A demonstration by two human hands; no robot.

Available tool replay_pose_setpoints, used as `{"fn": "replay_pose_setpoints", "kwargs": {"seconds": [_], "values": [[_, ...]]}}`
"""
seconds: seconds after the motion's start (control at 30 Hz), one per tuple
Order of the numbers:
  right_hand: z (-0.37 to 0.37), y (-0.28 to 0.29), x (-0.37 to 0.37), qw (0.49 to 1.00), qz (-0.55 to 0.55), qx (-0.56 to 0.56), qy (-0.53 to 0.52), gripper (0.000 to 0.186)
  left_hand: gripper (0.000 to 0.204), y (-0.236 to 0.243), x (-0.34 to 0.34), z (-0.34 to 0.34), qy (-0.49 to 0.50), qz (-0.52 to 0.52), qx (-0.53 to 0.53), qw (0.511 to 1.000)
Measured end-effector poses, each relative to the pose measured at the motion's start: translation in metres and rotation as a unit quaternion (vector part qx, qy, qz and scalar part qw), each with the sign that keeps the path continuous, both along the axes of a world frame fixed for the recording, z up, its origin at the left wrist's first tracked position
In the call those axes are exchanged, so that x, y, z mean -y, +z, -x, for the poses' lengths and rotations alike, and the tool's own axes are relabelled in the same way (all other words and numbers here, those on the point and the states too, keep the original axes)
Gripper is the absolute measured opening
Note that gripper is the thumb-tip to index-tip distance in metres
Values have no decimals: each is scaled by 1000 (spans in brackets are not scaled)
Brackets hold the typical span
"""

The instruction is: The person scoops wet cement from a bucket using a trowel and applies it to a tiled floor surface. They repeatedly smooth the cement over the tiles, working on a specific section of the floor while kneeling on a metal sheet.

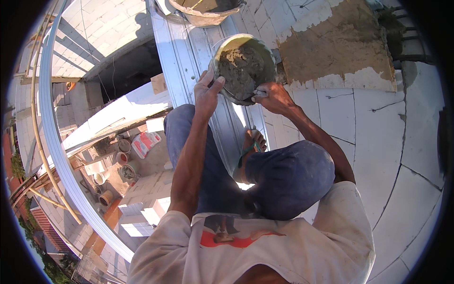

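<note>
Person squats on a ribbed metal plank [187,61], knees up, blue trousers [295,173], light shirt [279,246] with a red print on it. Sandalled foot [255,140] on the plank between the knees and the bucket.

Mortar bucket [273,57] out ahead, just beyond the knees, tipped so its mouth shows to the wearer. Wet grey mortar [241,71] inside, lumpy, a sunlit clod toward the far side.

Left hand [206,96] on the bucket's left side: thumb at the rim, fingers wrapped on the outer wall, pinching it between. Right hand [274,97] at the near right rim, fingers curled in and pressed together; grey matter shows by the fingertips. Cannot tell if they pinch the rim or a tool handle.

Second, wider tub [208,20] farther off, partly cut by the upper edge. To the right, pale block masonry [378,128] with dark joints, and a brown, ragged-edged mortar patch [338,47] near the bucket.

Down on the left, a lower level: red-and-white sack [145,144], several small buckets, stacked pale blocks [149,189]. Metal rail [59,142] and bamboo pole [39,135] along that side.
</note>
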State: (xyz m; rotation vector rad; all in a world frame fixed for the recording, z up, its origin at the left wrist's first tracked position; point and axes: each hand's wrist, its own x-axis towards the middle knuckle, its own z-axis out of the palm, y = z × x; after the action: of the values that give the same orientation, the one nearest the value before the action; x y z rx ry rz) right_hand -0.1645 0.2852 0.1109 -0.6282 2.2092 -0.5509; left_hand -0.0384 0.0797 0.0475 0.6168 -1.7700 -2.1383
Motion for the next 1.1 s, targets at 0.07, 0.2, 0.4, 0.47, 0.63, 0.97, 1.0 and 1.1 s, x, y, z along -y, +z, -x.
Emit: {"fn": "replay_pose_setpoints", "kwargs": {"seconds": [0.07, 0.2, 0.4, 0.47, 0.63, 0.97, 1.0, 1.1], "values": [[-4, 6, -3, 997, -1, 44, -61, 41, 54, -1, -1, 2, 2, -21, 0, 1000], [-15, -10, -22, 984, 78, 68, -147, 43, 55, -6, -6, 8, 2, 3, -25, 1000], [-10, 0, -12, 975, 15, 126, -182, 42, 55, -12, -4, 9, 8, -2, -40, 999], [-13, -3, -13, 982, 67, 74, -163, 42, 55, -14, -4, 8, 12, -26, -50, 998], [-8, 0, -10, 989, 79, 18, -121, 41, 50, -22, 1, 8, 54, -106, -49, 992], [3, 91, -26, 982, 144, -108, -62, 34, 53, -23, 13, 6, 92, -179, -14, 979], [-1, 119, -24, 986, 112, -100, -65, 34, 53, -25, 13, 5, 95, -190, -26, 977], [-8, 194, -30, 982, 154, -31, -105, 32, 53, -23, 13, 6, 104, -206, -23, 973]]}}
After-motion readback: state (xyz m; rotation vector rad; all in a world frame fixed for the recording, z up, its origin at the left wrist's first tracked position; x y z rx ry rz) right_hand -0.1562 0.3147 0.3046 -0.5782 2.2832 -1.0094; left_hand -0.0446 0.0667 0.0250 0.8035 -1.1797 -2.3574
